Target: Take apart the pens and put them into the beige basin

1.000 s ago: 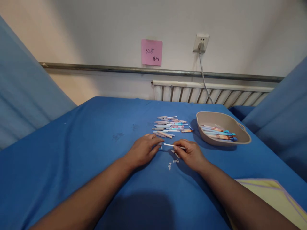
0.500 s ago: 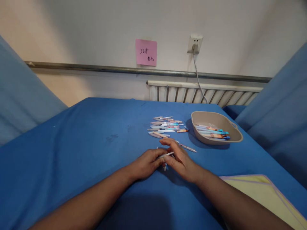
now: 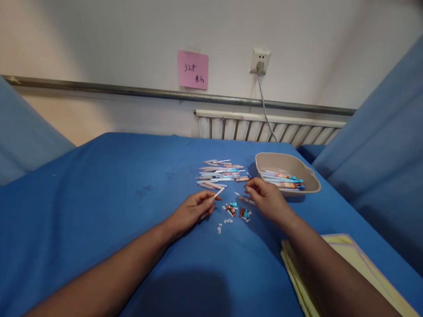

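Observation:
My left hand (image 3: 193, 210) rests on the blue cloth and pinches a thin white pen refill (image 3: 218, 193) that points up and to the right. My right hand (image 3: 268, 200) is closed on a pen barrel (image 3: 243, 199) lying low over the cloth, just in front of the beige tray (image 3: 291, 160). Between the hands lie several small pen parts (image 3: 235, 211), blue, brown and white. A pile of loose pens (image 3: 220, 173) lies just beyond the hands. More pens (image 3: 283, 180) lie inside the tray.
The blue cloth (image 3: 109, 193) covers the whole table. A yellow folded cloth (image 3: 343, 268) lies at the near right. Behind are a radiator (image 3: 264, 127), a wall socket with a cable (image 3: 260, 61), a pink note (image 3: 192, 69) and blue curtains on both sides.
The hands have drawn apart: the left keeps the white refill, the right has moved right toward the tray with the barrel. Small coloured parts now show on the cloth between them.

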A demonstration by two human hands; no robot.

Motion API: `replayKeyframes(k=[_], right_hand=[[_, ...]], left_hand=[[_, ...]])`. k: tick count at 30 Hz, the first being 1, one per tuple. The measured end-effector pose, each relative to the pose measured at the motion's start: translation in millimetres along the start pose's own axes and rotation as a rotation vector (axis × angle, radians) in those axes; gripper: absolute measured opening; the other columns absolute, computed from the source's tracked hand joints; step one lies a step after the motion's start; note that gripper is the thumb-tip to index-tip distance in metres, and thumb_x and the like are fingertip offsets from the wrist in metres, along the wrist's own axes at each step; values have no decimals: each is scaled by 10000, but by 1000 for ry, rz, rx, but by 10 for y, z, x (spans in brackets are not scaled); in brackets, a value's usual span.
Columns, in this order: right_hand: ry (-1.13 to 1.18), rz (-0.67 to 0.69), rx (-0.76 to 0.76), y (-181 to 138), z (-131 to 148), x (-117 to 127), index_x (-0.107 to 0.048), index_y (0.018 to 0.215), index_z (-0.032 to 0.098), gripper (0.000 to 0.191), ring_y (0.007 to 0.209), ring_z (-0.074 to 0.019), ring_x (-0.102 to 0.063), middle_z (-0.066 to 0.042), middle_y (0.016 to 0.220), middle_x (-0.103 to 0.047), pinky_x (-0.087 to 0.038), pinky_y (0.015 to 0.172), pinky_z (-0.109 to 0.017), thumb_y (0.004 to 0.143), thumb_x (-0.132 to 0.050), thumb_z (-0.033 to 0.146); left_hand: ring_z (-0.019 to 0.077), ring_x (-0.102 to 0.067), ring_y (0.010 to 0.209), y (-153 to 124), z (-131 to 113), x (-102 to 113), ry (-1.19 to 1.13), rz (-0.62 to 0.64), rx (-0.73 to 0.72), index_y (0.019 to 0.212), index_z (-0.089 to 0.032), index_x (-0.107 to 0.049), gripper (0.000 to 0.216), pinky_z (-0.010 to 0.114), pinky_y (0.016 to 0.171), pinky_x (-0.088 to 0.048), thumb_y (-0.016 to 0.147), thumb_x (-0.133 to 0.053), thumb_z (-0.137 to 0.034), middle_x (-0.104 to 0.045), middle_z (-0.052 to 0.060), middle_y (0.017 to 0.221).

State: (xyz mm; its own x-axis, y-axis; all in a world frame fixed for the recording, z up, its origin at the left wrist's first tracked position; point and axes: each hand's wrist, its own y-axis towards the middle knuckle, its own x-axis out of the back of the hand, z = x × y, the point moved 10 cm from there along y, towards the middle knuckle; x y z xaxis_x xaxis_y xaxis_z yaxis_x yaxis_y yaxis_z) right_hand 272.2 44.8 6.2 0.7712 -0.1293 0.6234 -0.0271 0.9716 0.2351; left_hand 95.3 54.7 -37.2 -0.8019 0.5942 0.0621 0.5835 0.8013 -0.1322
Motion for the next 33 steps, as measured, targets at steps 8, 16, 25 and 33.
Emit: replayKeyframes(k=[8,16,25,33], right_hand=[[-730,289,24,-76,-166,-279,-637,911,155,144,836,-232,-611,-121,919,-674,-368,684,-292,835,-518,185],[-701,320,23,-54,-264,-375,-597,958,128,163,861,-232,-594,-132,936,-655,-363,727,-292,860,-475,173],[-38,64,148,19,31,-231,-591,1016,178,209,808,-174,-597,-59,917,-650,-440,715,-273,898,-439,260],[77,105,281,-9,166,-234,-674,1030,236,232,917,-188,-606,-48,951,-670,-462,825,-325,889,-490,237]], left_hand=[[65,-509,492,49,114,123,-154,-61,48,994,-144,-589,350,196,454,-342,816,-592,-445,-658,32,770],[147,-664,701,19,209,191,-441,-77,186,1027,-144,-569,277,227,589,-483,864,-565,-368,-697,107,925],[47,-475,463,31,157,208,-279,-54,92,996,-134,-597,302,165,415,-313,813,-626,-372,-641,32,757],[72,-445,510,24,22,168,253,-21,-25,988,-134,-626,318,185,485,-340,839,-541,-402,-587,-8,673]])
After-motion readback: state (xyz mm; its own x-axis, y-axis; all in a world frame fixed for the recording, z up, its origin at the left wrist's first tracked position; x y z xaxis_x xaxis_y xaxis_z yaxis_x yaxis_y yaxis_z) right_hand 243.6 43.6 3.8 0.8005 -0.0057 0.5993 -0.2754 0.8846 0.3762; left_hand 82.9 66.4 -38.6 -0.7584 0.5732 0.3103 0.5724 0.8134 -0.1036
